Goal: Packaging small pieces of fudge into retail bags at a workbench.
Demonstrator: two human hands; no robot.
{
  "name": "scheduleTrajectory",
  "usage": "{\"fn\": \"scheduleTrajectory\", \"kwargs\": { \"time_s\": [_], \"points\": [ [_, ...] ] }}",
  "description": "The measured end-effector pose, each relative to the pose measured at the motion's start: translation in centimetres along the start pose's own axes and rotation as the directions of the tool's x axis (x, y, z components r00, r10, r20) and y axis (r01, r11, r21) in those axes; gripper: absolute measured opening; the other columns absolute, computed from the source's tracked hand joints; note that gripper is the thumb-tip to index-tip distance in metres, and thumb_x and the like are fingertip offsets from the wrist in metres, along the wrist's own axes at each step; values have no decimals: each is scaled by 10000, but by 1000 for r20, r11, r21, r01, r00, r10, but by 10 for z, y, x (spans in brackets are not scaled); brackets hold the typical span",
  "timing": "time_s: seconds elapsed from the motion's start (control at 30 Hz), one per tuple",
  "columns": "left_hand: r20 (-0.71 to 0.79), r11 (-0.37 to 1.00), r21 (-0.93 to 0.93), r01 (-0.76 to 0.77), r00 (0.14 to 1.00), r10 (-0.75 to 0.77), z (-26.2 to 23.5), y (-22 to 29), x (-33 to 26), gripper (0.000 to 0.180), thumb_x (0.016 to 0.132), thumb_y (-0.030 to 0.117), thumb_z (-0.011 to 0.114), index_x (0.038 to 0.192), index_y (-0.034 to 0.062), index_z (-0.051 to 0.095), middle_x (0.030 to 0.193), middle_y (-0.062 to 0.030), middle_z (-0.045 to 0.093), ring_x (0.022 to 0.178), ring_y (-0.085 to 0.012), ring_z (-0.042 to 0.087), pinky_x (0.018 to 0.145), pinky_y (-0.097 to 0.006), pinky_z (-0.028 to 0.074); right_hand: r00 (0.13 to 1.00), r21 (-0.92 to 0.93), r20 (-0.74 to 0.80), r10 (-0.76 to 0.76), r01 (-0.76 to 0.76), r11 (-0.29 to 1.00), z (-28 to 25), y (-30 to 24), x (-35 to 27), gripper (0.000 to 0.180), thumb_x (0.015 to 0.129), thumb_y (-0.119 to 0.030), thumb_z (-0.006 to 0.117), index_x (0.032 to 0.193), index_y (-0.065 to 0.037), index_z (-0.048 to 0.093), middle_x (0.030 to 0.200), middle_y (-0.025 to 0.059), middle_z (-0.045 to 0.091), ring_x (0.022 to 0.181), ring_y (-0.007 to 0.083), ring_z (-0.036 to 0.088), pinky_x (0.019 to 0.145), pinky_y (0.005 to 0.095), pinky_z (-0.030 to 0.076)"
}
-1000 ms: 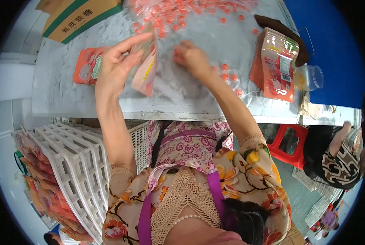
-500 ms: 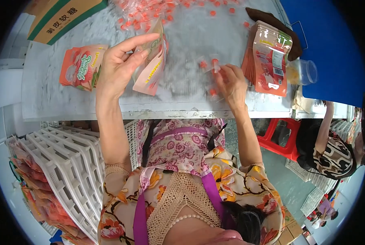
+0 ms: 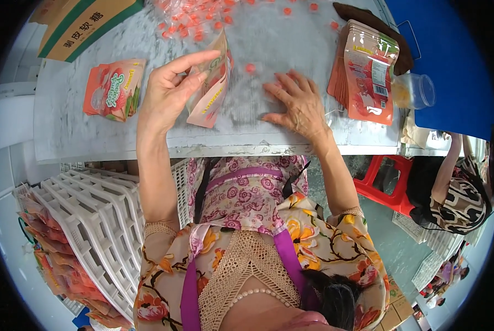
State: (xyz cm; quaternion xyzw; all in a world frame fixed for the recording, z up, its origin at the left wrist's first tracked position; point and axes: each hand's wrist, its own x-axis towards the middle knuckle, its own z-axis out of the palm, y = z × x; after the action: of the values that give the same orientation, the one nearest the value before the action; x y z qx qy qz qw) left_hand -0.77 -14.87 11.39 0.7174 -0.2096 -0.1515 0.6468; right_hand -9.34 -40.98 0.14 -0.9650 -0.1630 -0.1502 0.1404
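My left hand (image 3: 167, 91) holds a pink candy pouch (image 3: 209, 105) upright by its upper side, thumb and forefinger closed on it above the table. Palm down on the tabletop lies my right hand (image 3: 299, 107), its fingers spread. A bit of red shows at its fingertips, probably a wrapped candy partly hidden under them. Just left of those fingertips is a single red wrapped candy (image 3: 250, 68). To the left of my left hand lies a small pile of printed pouches (image 3: 113, 91). A taller stack of red pouches (image 3: 368, 77) is right of my right hand.
Many red wrapped candies (image 3: 194, 19) lie heaped at the far side of the grey table (image 3: 92, 140). A cardboard box (image 3: 87, 25) stands far left, a clear plastic cup (image 3: 415, 92) on the right. White crates (image 3: 92, 220) and a red stool (image 3: 385, 185) are below.
My right hand has gone from pinching a wrapped candy to lying spread on the table, slightly farther left. The left hand still holds the pouch in nearly the same place.
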Motion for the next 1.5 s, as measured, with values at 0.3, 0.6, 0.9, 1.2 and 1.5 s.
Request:
{"fn": "scheduleTrajectory", "kwargs": {
  "time_s": [0.3,0.6,0.9,1.2,1.5],
  "points": [
    [-87,999,42,7,996,-3,-2,-9,-4,405,857,-33,613,1249,66,637,861,42,613,790,-37,538,763,-202,453,973,36,-213,85,-79,996,14,12,-4,150,766,-214,760,864,-128,686,877,41,626,762,216,623,575,320,516],
    [-87,942,334,46,996,-18,54,-25,6,454,837,-15,590,1276,99,615,812,-73,644,652,-97,565,626,-263,491,437,987,65,897,102,-122,-55,-7,50,229,884,-164,680,1077,-45,647,863,45,619,691,133,605,486,248,458],
    [-166,905,417,86,986,-17,88,-17,18,406,847,-26,508,1225,56,630,984,-196,672,880,-297,677,775,-339,522,481,990,-22,877,131,-47,-47,-67,88,173,917,-188,663,959,-30,608,806,12,601,661,75,534,568,228,441],
    [-327,996,43,83,943,-65,84,-33,16,261,925,40,533,1147,-24,654,975,-145,691,874,-172,664,772,-289,515,726,933,-196,659,-68,352,-30,-70,63,138,935,-137,598,982,-10,623,1040,53,637,841,114,581,734,266,490],
    [-378,995,96,38,926,1,80,-18,13,277,934,33,523,1183,-14,636,1010,-142,684,842,-168,666,753,-286,525,860,603,-351,369,-94,792,-37,-76,64,190,938,-93,496,1050,-7,624,1309,231,539,1221,368,512,1005,415,411]
  ]
}}
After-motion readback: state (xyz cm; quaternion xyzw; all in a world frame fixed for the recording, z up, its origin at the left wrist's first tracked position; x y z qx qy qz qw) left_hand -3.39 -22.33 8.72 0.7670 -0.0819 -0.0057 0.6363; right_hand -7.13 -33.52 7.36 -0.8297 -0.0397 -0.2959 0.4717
